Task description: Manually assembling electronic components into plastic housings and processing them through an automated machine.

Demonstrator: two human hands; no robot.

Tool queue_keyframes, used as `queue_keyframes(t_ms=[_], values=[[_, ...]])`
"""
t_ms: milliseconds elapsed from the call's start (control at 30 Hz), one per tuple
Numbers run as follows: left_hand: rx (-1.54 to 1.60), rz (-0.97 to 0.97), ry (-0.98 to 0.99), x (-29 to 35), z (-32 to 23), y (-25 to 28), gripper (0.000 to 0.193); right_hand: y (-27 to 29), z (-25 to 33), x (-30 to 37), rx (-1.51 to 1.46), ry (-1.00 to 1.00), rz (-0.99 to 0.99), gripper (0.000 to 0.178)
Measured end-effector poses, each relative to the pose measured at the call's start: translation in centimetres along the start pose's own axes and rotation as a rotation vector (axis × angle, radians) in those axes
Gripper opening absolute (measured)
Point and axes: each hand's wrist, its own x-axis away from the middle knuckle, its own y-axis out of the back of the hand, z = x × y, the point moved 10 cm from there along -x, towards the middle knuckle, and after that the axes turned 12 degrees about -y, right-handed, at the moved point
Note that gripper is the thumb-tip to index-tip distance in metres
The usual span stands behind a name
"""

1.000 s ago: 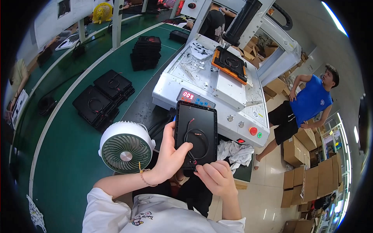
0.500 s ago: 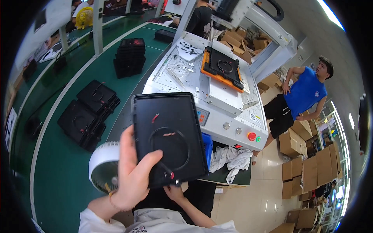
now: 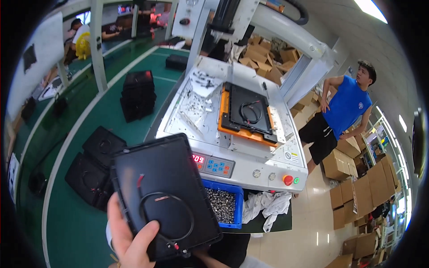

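Observation:
My left hand (image 3: 134, 234) grips a black rectangular plastic panel (image 3: 163, 172) by its left edge, with the thumb lying on its face. The panel is tilted and has a raised rim. A black cable (image 3: 192, 214) is looped on it, with red at its ends. My right hand is hidden behind the panel's lower edge; only a bit of my right forearm (image 3: 208, 260) shows. Beyond the panel, a similar black panel (image 3: 241, 100) with a coiled cable sits in an orange fixture (image 3: 225, 124) on a white machine (image 3: 178, 127).
A blue bin (image 3: 239, 210) of small metal parts stands below the machine's control panel (image 3: 214, 165). White cloth (image 3: 268, 205) lies beside it. Stacked black panels (image 3: 137, 96) rest on the green table (image 3: 67, 219), others (image 3: 87, 176) nearer. A person in blue (image 3: 346, 105) stands right.
The panel in my left hand has moved left and down and tilted. The view has shifted, so the blue bin with its metal parts now shows. My right hand has gone out of sight behind the panel.

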Motion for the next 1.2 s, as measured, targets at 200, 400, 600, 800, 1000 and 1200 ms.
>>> queue_keyframes(t_ms=[200, 400, 600, 800, 1000, 1200], values=[[0.291, 0.223, 0.088, 2.4, 3.5, -2.3, 0.058, 28.7, 9.2, 11.3, -0.576, 0.134, 0.453, 0.023], [0.394, 0.205, 0.153, 6.5, 7.6, -6.5, 0.041, 54.2, 13.9, 20.2, -0.366, 0.369, -0.636, 0.059], [0.483, 0.211, 0.131, 6.6, 9.3, -10.3, 0.040, 54.0, 17.5, 16.3, 0.131, 0.206, -0.369, 0.129], [0.419, 0.372, 0.092, 5.1, 7.0, -15.8, 0.042, 57.8, 15.8, 12.9, 0.187, 0.132, -0.361, 0.135], [-0.950, 0.545, -0.844, -8.1, 5.4, -18.9, 0.057, 64.6, 12.1, 13.4, 0.153, -0.015, -0.519, 0.125], [-1.442, 0.657, -0.601, -13.7, 8.1, -28.0, 0.121, 68.1, 5.0, 11.8, 0.116, -0.183, -0.666, 0.123]])
